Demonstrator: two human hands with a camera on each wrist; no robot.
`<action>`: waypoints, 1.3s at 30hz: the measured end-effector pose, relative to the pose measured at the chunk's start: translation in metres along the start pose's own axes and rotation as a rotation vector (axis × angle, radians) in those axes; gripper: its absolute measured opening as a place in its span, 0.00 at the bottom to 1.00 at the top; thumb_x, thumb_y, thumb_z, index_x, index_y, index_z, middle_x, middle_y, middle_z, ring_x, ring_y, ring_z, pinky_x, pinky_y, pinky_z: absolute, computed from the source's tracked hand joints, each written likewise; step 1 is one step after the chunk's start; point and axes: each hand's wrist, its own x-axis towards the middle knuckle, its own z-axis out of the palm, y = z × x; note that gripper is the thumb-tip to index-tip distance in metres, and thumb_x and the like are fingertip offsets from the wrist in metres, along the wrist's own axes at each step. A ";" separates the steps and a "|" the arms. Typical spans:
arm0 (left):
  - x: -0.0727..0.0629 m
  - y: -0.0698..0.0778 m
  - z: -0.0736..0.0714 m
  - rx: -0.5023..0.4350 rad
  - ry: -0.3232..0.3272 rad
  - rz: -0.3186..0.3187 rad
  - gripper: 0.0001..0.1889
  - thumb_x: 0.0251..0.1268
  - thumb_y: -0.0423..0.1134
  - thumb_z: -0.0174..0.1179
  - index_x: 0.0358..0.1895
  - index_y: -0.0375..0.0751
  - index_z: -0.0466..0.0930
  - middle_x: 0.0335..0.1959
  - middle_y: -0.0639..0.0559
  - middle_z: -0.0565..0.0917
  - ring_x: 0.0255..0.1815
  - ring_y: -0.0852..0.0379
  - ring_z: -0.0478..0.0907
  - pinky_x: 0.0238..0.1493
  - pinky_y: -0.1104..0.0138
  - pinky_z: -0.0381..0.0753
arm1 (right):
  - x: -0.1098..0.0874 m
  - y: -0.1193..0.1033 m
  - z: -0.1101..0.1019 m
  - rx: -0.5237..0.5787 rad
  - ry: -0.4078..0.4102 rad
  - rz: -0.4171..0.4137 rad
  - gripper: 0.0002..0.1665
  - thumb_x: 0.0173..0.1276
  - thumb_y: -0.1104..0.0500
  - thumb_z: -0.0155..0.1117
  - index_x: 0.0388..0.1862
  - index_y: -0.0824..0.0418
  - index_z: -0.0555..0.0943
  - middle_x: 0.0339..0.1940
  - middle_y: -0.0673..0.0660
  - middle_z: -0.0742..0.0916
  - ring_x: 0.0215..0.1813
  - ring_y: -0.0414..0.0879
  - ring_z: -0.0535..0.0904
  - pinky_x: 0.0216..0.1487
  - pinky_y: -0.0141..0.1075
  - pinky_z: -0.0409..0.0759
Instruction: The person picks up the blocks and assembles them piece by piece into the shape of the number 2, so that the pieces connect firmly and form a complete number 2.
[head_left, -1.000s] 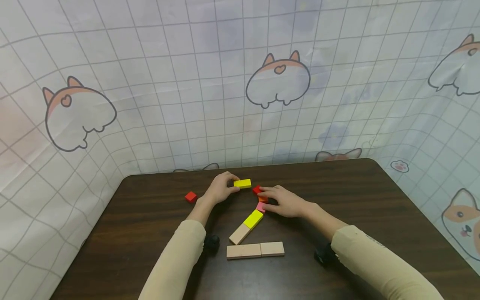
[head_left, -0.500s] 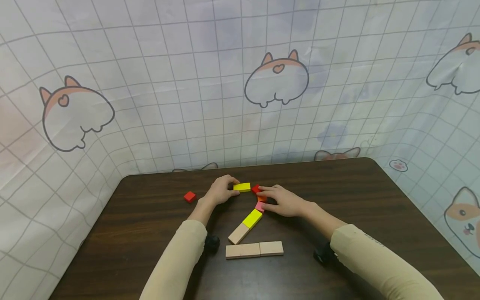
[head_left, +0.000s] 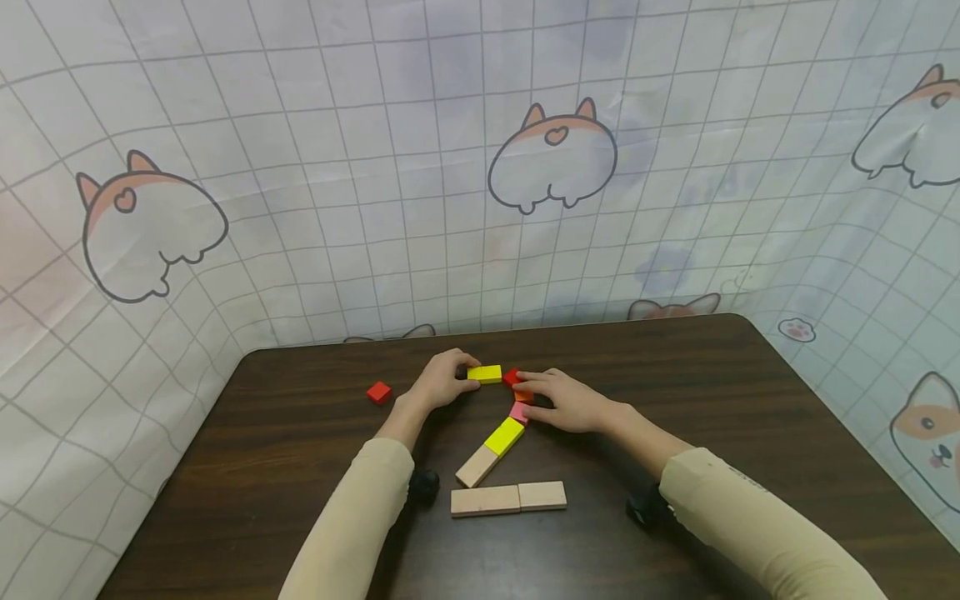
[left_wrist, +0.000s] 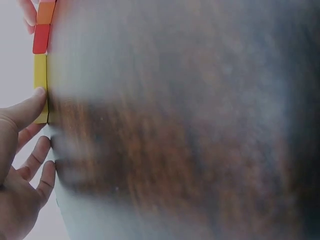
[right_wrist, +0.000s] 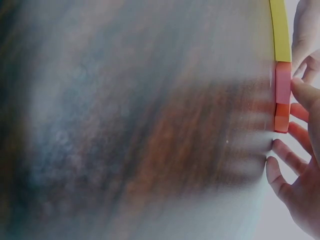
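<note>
At the far middle of the table, my left hand (head_left: pixel 441 379) pinches a yellow block (head_left: pixel 487 374) by its left end, with the thumb on the near side. My right hand (head_left: pixel 570 402) rests against the curved row from the right. Its fingertips touch near the red block (head_left: pixel 512 378) and the orange block (head_left: pixel 523 397), partly covering both. The right thumb touches the pink block (right_wrist: pixel 283 86). Another yellow block (head_left: pixel 504 437) and a plain wooden block (head_left: pixel 477 467) carry the row toward the near side. In the left wrist view, the held yellow block lies end to end with the red block (left_wrist: pixel 41 39).
A loose red block (head_left: pixel 379 392) lies left of my left hand. Two plain wooden blocks (head_left: pixel 485 501) sit end to end nearer the front of the dark wooden table (head_left: pixel 247 500). A patterned cloth (head_left: pixel 360 208) hangs behind and beside the table.
The left hand has shifted slightly toward the near side with the yellow block, bringing it level with the red block. The right hand has stayed in place against the row.
</note>
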 end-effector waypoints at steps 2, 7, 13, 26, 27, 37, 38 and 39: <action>0.000 0.000 0.000 0.000 0.004 0.002 0.18 0.67 0.38 0.71 0.57 0.38 0.86 0.52 0.46 0.83 0.53 0.48 0.78 0.61 0.55 0.76 | 0.000 -0.001 0.000 -0.002 0.002 0.000 0.31 0.78 0.48 0.62 0.73 0.63 0.76 0.77 0.63 0.71 0.68 0.60 0.70 0.67 0.54 0.72; -0.003 0.001 -0.002 -0.018 -0.013 -0.012 0.22 0.67 0.40 0.72 0.61 0.38 0.83 0.56 0.44 0.81 0.55 0.46 0.78 0.61 0.54 0.76 | 0.000 -0.001 0.000 0.003 -0.004 0.018 0.31 0.78 0.48 0.62 0.73 0.62 0.75 0.78 0.61 0.70 0.69 0.58 0.70 0.68 0.53 0.71; -0.009 -0.005 -0.007 -0.059 -0.007 -0.037 0.25 0.68 0.41 0.71 0.65 0.38 0.80 0.61 0.42 0.79 0.57 0.44 0.79 0.61 0.53 0.77 | 0.000 0.001 0.003 0.006 -0.003 0.025 0.32 0.78 0.47 0.62 0.73 0.62 0.75 0.78 0.61 0.70 0.69 0.59 0.70 0.68 0.54 0.71; -0.041 -0.014 -0.048 -0.015 0.126 0.028 0.20 0.70 0.37 0.68 0.62 0.34 0.82 0.60 0.41 0.80 0.58 0.41 0.78 0.58 0.50 0.78 | -0.002 0.002 0.004 0.016 -0.001 0.011 0.31 0.78 0.49 0.62 0.73 0.63 0.75 0.78 0.62 0.70 0.70 0.59 0.69 0.68 0.54 0.70; -0.044 -0.015 -0.051 -0.009 0.132 0.022 0.19 0.71 0.37 0.68 0.62 0.34 0.82 0.60 0.41 0.80 0.58 0.41 0.78 0.58 0.50 0.78 | -0.002 0.002 0.004 0.016 0.002 0.008 0.31 0.78 0.49 0.62 0.73 0.63 0.75 0.78 0.62 0.70 0.70 0.60 0.69 0.68 0.54 0.71; -0.071 -0.041 -0.073 0.036 0.182 -0.044 0.18 0.70 0.36 0.68 0.59 0.33 0.83 0.58 0.40 0.81 0.57 0.39 0.78 0.57 0.48 0.78 | 0.000 0.000 0.002 0.017 0.001 0.014 0.31 0.78 0.49 0.62 0.73 0.63 0.75 0.78 0.62 0.70 0.70 0.59 0.69 0.68 0.53 0.71; -0.073 -0.044 -0.075 0.027 0.188 -0.051 0.18 0.70 0.35 0.68 0.59 0.33 0.83 0.58 0.40 0.81 0.58 0.38 0.78 0.57 0.48 0.78 | 0.000 0.000 0.002 0.017 0.000 0.015 0.31 0.78 0.50 0.62 0.73 0.63 0.75 0.79 0.61 0.70 0.70 0.59 0.69 0.68 0.53 0.71; -0.075 -0.047 -0.076 0.022 0.195 -0.058 0.18 0.70 0.35 0.68 0.59 0.33 0.83 0.58 0.39 0.81 0.58 0.38 0.78 0.57 0.47 0.78 | 0.000 0.000 0.002 0.018 0.001 0.016 0.31 0.78 0.50 0.63 0.73 0.63 0.75 0.78 0.61 0.70 0.69 0.59 0.69 0.68 0.53 0.71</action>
